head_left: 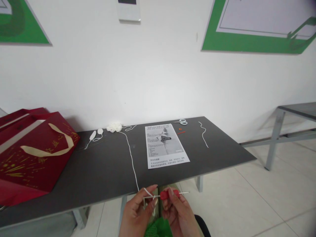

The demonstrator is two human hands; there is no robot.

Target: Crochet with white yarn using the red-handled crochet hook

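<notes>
Just beyond the table's front edge, my right hand [178,210] grips the red handle of a crochet hook [166,194], whose thin metal shaft points left. Close beside it, my left hand [139,210] pinches white yarn [133,165] around the hook's shaft. A loop of that yarn passes over the left index finger. From there the strand runs back across the dark table [108,168] to a loose white yarn bundle [114,127] near the wall. Fine detail of the stitches at the fingertips is too small to make out.
A printed sheet [168,156] lies mid-table. Behind it to the right are scissors [182,122], a small orange stick [181,132] and a cut yarn piece [203,133]. Two white crocheted pieces [92,135] lie left of the bundle. Red gift bags [49,158] stand at the left.
</notes>
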